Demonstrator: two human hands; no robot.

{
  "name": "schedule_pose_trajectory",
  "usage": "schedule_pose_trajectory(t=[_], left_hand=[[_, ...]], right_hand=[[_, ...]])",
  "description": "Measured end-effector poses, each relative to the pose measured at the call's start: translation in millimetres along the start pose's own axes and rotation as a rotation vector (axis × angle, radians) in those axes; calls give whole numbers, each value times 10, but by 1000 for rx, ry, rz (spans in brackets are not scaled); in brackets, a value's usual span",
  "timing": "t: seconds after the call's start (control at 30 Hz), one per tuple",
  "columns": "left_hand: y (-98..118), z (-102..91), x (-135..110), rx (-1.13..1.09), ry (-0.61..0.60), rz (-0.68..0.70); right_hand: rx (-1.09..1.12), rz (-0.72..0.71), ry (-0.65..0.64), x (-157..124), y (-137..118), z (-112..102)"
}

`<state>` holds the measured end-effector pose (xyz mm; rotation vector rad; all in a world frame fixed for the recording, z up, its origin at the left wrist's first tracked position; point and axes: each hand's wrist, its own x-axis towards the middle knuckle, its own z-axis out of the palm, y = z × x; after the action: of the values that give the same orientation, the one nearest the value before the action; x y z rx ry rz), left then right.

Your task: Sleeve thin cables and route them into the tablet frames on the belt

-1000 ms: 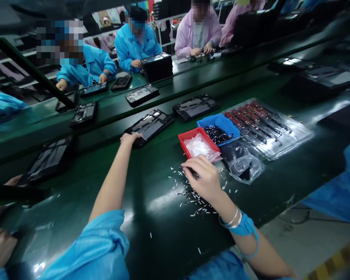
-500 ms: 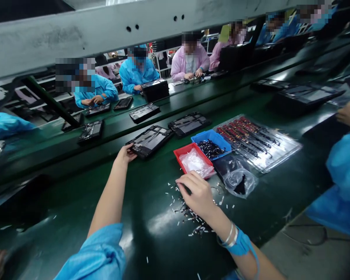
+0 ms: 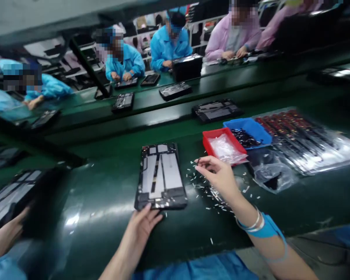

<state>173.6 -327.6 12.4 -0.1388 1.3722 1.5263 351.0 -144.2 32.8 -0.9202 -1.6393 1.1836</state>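
An opened tablet (image 3: 170, 171) with its inner parts exposed lies on the green bench in front of me. My left hand (image 3: 142, 225) grips its near edge, thumb on top and the other fingers at or under the rim. To the right of the tablet, my right hand (image 3: 221, 179) is raised over a scatter of small white and dark pieces (image 3: 217, 196). Between its thumb and forefinger it pinches a small thin black part (image 3: 198, 161). A blue wrist strap (image 3: 265, 227) is round my right wrist.
Behind my right hand stand a red bin (image 3: 207, 142) of clear plastic bags and a blue bin (image 3: 264, 136) of black parts. Circuit strips lie on a clear tray (image 3: 332, 159) at right. Another tablet (image 3: 217, 109) sits beyond. At left, a co-worker's hand (image 3: 8, 237) holds a tablet.
My left hand has brought the tablet from the far side nearer and turned it lengthwise before me. My right hand still pinches above the scattered pieces. The view has swung left.
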Motion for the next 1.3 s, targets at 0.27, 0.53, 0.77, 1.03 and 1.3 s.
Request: schedule_pose_trajectory(t=[0.27, 0.53, 0.77, 1.03, 1.3], left_hand=[[-262, -544, -491, 206, -649, -405], [57, -687, -116, 1214, -171, 1155], [61, -663, 106, 1755, -129, 1366], [143, -589, 114, 1755, -195, 1386], [144, -541, 146, 1682, -235, 1318]], right_hand=[[155, 325, -517, -19, -132, 925], [-26, 275, -591, -53, 69, 1267], [-156, 196, -603, -18, 71, 1297], [-254, 169, -615, 7, -21, 1214], [-204, 239, -684, 91, -10, 1224]])
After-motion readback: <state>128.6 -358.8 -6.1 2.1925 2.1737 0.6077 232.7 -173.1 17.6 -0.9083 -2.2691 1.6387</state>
